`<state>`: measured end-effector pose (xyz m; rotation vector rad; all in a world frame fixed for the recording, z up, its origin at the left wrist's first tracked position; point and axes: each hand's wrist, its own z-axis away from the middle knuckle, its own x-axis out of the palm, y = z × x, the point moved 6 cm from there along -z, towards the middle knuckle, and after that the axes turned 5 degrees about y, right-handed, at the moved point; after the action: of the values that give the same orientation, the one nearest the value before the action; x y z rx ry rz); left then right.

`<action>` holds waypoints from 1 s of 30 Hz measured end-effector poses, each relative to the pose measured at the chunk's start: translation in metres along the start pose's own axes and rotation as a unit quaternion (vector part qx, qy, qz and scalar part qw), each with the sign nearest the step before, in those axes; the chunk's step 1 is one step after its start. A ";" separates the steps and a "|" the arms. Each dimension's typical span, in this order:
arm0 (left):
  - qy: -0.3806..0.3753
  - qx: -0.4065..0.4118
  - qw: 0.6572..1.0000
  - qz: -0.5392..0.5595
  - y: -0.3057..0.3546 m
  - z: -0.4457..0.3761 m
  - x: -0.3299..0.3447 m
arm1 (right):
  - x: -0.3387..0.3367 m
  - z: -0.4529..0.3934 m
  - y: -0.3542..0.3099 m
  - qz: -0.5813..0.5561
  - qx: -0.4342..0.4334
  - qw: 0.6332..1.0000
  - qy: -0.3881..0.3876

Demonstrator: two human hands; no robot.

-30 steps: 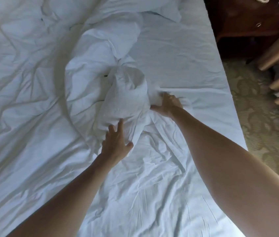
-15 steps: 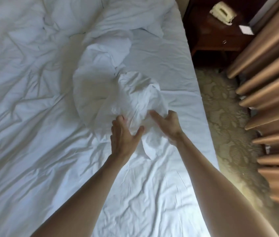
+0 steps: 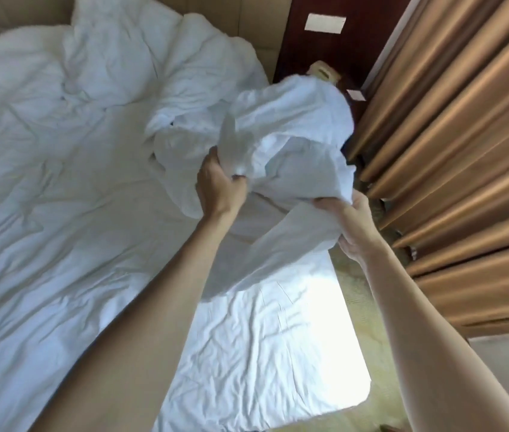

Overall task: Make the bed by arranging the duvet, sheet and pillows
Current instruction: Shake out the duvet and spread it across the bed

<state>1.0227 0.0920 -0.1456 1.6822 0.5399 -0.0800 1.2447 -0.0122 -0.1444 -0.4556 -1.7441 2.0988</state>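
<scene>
Fingers of the left hand are curled tight round a gathered fold of the crumpled white cotton sheet, the thumb pressed against the bunch from the near side. Fingers of the right hand are curled over the sheet's lower edge, pinching it from above while the palm faces down. Between the two grips the cloth hangs raised above the mattress; beyond the fingers it billows up and away in a rumpled mass toward the head of the bed, and a flat panel of it drapes down from the right hand onto the bed. Below lies the wrinkled white fitted bed cover, brightly lit at the near right corner. A heaped white duvet lies bunched at the far end against the beige padded headboard. To the right hang pleated tan curtains; a dark wooden bedside cabinet stands beyond the raised cloth, and patterned carpet shows beside the bed.
</scene>
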 end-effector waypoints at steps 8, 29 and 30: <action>-0.060 0.068 0.996 -0.022 0.076 0.042 0.039 | -0.029 0.036 0.037 0.032 0.037 0.992 -0.120; -0.099 0.009 0.961 -0.257 0.033 0.195 0.119 | -0.100 0.020 0.034 -0.014 0.161 0.966 -0.203; -0.088 -0.027 0.966 -0.243 0.026 0.196 0.111 | -0.099 0.024 0.027 0.023 0.143 0.967 -0.211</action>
<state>1.1800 -0.0627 -0.1986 1.4406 0.8004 -0.5605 1.3181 -0.0842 -0.1653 0.0395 -1.6021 2.5720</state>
